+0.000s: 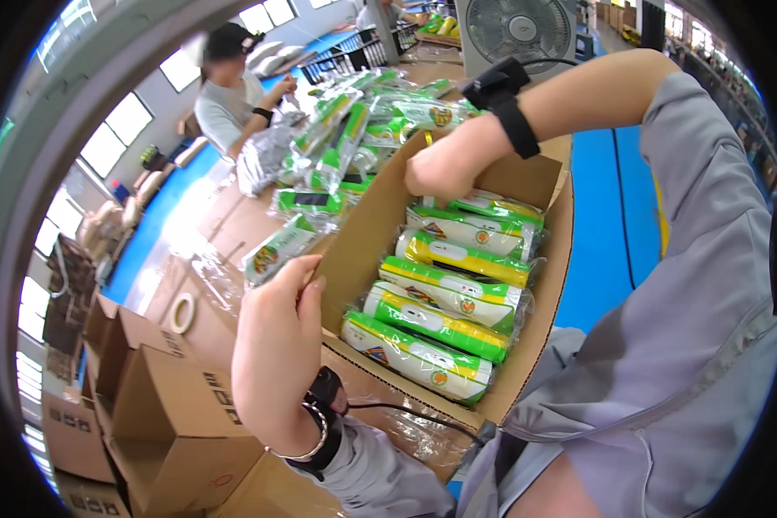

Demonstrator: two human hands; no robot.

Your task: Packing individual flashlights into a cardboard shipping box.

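An open cardboard box (535,345) stands in front of me. A row of several cylinder-shaped items in clear plastic wrap, green, white and yellow (449,293), lies inside it. My left hand (276,332) is closed at the box's left wall, thumb and forefinger pinching its upper edge. My right hand (453,164) reaches over the far end of the box, curled downward beside the farthest wrapped items (496,205). Its fingertips are mostly hidden, so what they grip cannot be made out. Dark bands circle both wrists.
A heap of similar wrapped items (354,129) covers the table beyond the box. A tape roll (182,312) and empty cardboard boxes (173,414) are at the left. Another person (229,95) works across the table. A grey fan (520,34) stands at the far side.
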